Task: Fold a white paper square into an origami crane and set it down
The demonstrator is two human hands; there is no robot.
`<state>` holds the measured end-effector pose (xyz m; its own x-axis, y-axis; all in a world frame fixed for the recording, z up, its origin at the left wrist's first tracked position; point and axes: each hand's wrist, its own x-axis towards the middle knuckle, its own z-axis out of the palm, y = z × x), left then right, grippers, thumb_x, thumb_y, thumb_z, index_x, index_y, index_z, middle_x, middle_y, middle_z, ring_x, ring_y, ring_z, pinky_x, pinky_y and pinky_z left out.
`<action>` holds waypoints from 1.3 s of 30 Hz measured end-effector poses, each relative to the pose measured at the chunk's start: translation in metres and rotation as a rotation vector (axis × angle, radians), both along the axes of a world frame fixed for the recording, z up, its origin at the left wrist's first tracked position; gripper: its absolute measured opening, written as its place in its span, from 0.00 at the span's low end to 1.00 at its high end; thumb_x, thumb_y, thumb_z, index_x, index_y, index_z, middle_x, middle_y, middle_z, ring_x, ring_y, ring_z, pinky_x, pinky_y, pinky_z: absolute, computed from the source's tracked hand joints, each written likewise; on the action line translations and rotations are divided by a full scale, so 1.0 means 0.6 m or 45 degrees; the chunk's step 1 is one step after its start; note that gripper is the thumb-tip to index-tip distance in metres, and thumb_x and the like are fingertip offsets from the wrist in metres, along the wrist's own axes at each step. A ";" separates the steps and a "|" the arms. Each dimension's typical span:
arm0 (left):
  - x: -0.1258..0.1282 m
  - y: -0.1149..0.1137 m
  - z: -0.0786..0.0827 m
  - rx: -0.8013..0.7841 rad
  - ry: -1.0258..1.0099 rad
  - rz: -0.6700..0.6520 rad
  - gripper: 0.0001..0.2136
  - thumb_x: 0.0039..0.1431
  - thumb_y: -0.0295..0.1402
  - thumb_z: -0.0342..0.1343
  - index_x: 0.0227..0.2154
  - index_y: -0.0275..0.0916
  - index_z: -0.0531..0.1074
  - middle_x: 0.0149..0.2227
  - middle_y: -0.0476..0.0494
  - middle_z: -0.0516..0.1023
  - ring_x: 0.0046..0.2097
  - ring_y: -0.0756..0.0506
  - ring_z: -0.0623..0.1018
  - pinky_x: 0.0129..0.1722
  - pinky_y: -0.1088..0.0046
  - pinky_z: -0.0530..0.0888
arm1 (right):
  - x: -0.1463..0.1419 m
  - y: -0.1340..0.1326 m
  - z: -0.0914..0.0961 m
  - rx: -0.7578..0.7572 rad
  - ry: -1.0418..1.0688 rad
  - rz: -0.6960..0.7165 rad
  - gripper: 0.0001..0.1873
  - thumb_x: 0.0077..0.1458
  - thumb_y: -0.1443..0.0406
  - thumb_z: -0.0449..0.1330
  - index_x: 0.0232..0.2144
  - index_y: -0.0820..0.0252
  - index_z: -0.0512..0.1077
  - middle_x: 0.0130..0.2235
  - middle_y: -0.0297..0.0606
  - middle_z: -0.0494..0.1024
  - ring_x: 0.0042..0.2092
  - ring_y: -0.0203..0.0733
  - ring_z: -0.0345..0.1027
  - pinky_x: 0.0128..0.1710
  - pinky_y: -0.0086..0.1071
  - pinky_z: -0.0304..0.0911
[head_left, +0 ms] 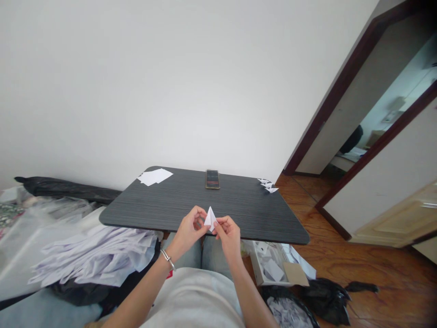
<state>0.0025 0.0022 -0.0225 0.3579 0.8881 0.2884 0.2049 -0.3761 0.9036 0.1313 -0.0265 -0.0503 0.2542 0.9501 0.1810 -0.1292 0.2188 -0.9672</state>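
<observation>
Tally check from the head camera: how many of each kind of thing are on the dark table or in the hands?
Phone: 1
Stack of white paper sheets: 1
Folded white paper pieces, overlapping at the far corner: 3, hard to be sure
Folded white paper piece in left hand and right hand: 1
Total: 6

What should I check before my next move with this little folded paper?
1. Both hands on the paper: ok. Your left hand and right hand are both pinching the folded white paper.
2. Paper's tip pointing up: ok. Its point sticks up between your hands.
3. Folded edges lined up neatly: cannot tell. Your fingers hide most of them.
4. Spare sheets on the table: ok. Loose white paper sheets lie at the far left corner of the dark table.
5. Phone away from your hands: ok. The phone lies near the table's far edge.
</observation>
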 end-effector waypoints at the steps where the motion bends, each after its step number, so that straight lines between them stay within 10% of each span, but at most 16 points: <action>1: 0.000 -0.001 0.000 0.022 0.011 0.015 0.09 0.47 0.27 0.54 0.32 0.38 0.60 0.28 0.51 0.68 0.26 0.53 0.68 0.24 0.80 0.63 | -0.001 0.000 0.000 0.003 0.014 0.001 0.08 0.46 0.62 0.60 0.26 0.61 0.66 0.20 0.30 0.70 0.21 0.32 0.64 0.17 0.22 0.56; 39: -0.002 -0.003 -0.002 -0.109 -0.100 0.002 0.15 0.56 0.37 0.47 0.43 0.34 0.68 0.31 0.44 0.75 0.28 0.49 0.72 0.27 0.77 0.68 | 0.000 0.003 -0.005 0.041 0.094 -0.054 0.12 0.48 0.60 0.58 0.22 0.60 0.61 0.17 0.29 0.68 0.19 0.30 0.60 0.16 0.22 0.51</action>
